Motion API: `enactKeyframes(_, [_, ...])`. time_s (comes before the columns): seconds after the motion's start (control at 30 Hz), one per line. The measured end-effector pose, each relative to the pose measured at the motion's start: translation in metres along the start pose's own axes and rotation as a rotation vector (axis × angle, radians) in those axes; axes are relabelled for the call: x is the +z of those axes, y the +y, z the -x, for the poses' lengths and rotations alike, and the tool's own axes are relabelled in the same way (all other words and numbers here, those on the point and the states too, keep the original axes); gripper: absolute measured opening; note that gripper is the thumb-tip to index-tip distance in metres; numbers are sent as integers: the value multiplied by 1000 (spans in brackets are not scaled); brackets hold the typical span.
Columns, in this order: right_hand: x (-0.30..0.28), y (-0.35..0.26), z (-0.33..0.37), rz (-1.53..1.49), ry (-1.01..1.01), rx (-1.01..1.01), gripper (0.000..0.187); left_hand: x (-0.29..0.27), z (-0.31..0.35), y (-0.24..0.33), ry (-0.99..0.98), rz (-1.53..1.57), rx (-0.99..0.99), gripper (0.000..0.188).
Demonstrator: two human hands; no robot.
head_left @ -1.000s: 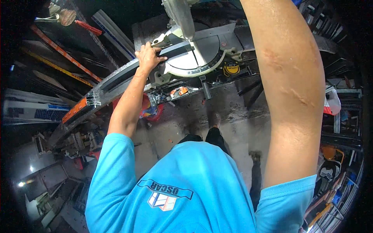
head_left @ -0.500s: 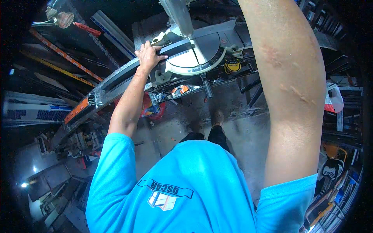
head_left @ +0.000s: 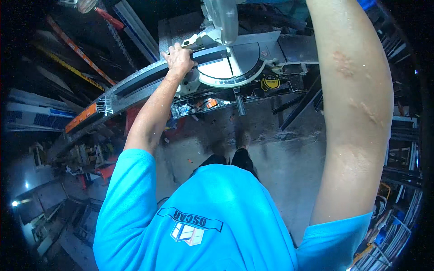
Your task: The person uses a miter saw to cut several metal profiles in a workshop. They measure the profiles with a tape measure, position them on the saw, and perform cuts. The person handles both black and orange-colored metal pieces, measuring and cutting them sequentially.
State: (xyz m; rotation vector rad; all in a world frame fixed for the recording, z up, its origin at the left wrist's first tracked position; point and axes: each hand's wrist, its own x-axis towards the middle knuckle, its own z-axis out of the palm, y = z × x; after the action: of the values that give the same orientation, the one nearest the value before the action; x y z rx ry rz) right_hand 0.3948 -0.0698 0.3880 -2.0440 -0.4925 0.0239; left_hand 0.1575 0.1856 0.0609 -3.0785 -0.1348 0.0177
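My left hand (head_left: 179, 59) is closed over a long dark profile (head_left: 140, 82) with its fingers on the far side. The profile lies along the fence of a mitre saw, running out to the left. Just right of this hand is the saw's round pale table (head_left: 235, 74), with a dark slot in it. Above the table hangs the saw head with its greyish guard (head_left: 224, 22). My right forearm (head_left: 355, 113) reaches up past the top edge, so the right hand is out of sight. What that hand holds cannot be seen.
A yellow and black tape measure (head_left: 271, 82) sits at the bench's front edge. Offcuts and scraps (head_left: 199, 106) fill a tray below the saw. Profiles (head_left: 36, 113) are stacked at the left, more stock (head_left: 398, 226) at the right. An orange level-like bar (head_left: 81, 118) lies left.
The view has shifted, and the saw appears slightly farther right. My left thumb, stretched out before, is now drawn in beside the profile. My right arm remains raised toward the top edge.
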Motion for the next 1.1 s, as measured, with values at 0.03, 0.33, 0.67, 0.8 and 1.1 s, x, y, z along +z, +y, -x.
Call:
enactKeyframes(0.03, [-6, 11, 0, -91, 15, -31, 27, 0, -2, 3, 7, 2, 3, 53])
enactKeyframes(0.33, [8, -16, 75, 182, -118, -34, 44, 3, 4, -1, 54, 69, -17, 45])
enactKeyframes(0.67, [56, -29, 192, -118, 34, 469, 71, 15, 0, 1, 159, 122, -11, 27])
enactKeyframes(0.8, [69, 2, 218, -136, 21, 451, 74, 28, 2, -5, 204, 112, -40, 25])
enactKeyframes(1.1, [92, 9, 248, -136, 214, 402, 76, 31, 0, -3, 274, 127, -21, 19])
